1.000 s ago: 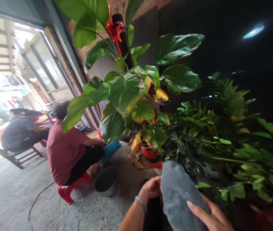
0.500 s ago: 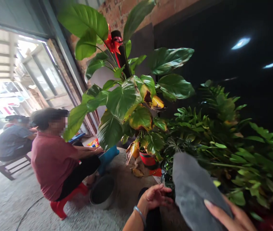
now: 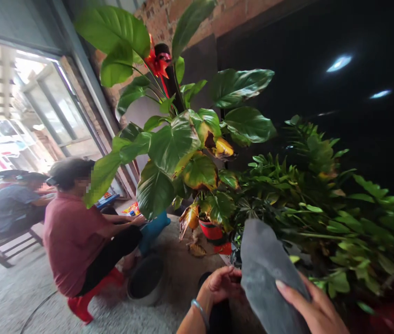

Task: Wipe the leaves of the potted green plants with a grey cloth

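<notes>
A long, flat grey piece (image 3: 270, 278) with a rounded upper end stands tilted at the lower right; its material is unclear. My right hand (image 3: 313, 301) grips its right side, the thumb lying on the near face and the other fingers mostly behind. At its left edge is my left hand (image 3: 219, 285), fingers loosely bent and apart, wearing a light bracelet. Those fingertips come up to the edge, partly out of sight, and I cannot tell whether they touch it.
A large-leaved plant in a red pot (image 3: 212, 230) rises ahead, with bushy plants (image 3: 322, 208) to the right. On the left, a person in a pink shirt (image 3: 73, 236) sits on a red stool (image 3: 82, 304) beside a dark bucket (image 3: 146, 280). Other people sit farther back.
The grey piece and my right hand have shifted slightly left, bringing the piece's edge closer to my left fingers. The whole view has also turned a little.
</notes>
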The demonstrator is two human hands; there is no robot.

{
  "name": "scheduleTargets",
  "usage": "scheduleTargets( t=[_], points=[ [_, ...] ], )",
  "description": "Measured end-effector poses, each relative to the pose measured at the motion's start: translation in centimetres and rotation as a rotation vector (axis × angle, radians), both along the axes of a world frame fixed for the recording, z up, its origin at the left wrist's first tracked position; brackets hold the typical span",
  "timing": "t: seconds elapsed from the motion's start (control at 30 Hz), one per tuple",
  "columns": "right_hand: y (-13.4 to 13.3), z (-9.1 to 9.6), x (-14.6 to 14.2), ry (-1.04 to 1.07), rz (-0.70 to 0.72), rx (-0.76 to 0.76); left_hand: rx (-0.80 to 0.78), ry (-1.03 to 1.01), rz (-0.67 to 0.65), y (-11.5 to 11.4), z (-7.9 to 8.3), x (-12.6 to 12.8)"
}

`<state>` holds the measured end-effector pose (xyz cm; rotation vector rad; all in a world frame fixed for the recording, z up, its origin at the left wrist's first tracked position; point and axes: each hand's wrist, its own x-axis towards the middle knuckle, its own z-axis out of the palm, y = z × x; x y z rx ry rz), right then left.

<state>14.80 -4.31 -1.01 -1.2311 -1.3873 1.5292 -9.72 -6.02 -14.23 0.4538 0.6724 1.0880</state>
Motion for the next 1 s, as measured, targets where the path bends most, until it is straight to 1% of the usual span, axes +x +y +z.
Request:
scheduleTargets(
  t=[0.03, 0.07, 0.1, 0.13, 0.2, 0.23, 0.27, 0.33, 0.4, 0.43, 0.5, 0.53, 0.6, 0.67, 0.73, 0.77, 0.8, 0.83, 0.9, 0.97, 1.0],
  points=[
    [0.6, 1.2, -0.7, 0.017, -0.070, 0.018, -0.010, -0.005, -0.003, 0.1, 0.0, 0.2],
    [1.2, 2.0, -1.5, 0.049, -0.071, 0.024, -0.020, -0.008, -0.010, 0.1, 0.0, 0.3],
    [1.5, 2.4, -2.3, 0.073, -0.090, -0.012, -0.028, -0.008, -0.015, 0.1, 0.1, 0.5],
    [1.6, 2.3, -3.0, 0.078, -0.112, -0.080, -0.035, -0.006, -0.016, 0.1, 0.2, 0.7],
    [0.7, 1.1, -3.6, 0.056, -0.131, -0.236, -0.049, 0.004, -0.009, 0.1, 0.4, 0.9],
    [0.0, 0.4, -3.4, 0.034, -0.134, -0.295, -0.052, 0.011, -0.003, 0.1, 0.4, 0.9],
    [-0.9, -0.2, -2.8, 0.012, -0.129, -0.322, -0.056, 0.019, -0.001, 0.1, 0.3, 0.9],
    [-2.3, -0.4, -1.3, -0.010, -0.107, -0.298, -0.060, 0.032, 0.002, 0.2, 0.2, 0.8],
    [-2.7, 0.7, 0.1, 0.022, -0.113, -0.287, -0.056, 0.030, 0.002, 0.3, 0.0, 0.8],
    [-2.4, 1.4, 0.5, 0.064, -0.135, -0.312, -0.054, 0.024, -0.006, 0.3, 0.1, 0.8],
    [-1.0, 2.6, 0.5, 0.186, -0.206, -0.417, -0.044, 0.014, -0.030, 0.3, 0.3, 0.9],
    [-0.2, 2.7, 0.2, 0.251, -0.250, -0.464, -0.035, 0.015, -0.040, 0.3, 0.5, 1.0],
    [0.9, 1.8, -0.6, 0.303, -0.325, -0.515, -0.017, 0.025, -0.041, 0.1, 0.9, 1.1],
    [1.0, -0.1, -1.0, 0.240, -0.327, -0.533, -0.010, 0.036, -0.034, -0.1, 1.1, 1.0],
    [0.2, -2.1, -0.9, 0.131, -0.228, -0.518, -0.013, 0.033, -0.033, -0.2, 1.1, 0.8],
    [-0.4, -2.6, -0.7, 0.097, -0.167, -0.496, -0.016, 0.028, -0.034, -0.2, 0.9, 0.6],
    [-0.9, -2.8, -0.4, 0.079, -0.123, -0.459, -0.020, 0.023, -0.040, -0.2, 0.8, 0.5],
    [-1.3, -2.5, -0.2, 0.065, -0.104, -0.412, -0.023, 0.021, -0.040, -0.1, 0.6, 0.4],
    [-1.2, -1.0, -0.2, 0.040, -0.133, -0.311, -0.033, 0.022, -0.029, 0.1, 0.4, 0.4],
    [-0.3, 0.8, -0.9, 0.048, -0.154, -0.205, -0.048, 0.025, -0.015, 0.3, 0.3, 0.7],
    [0.4, 1.4, -1.5, 0.063, -0.143, -0.164, -0.055, 0.029, -0.014, 0.4, 0.3, 0.9]
  ],
)
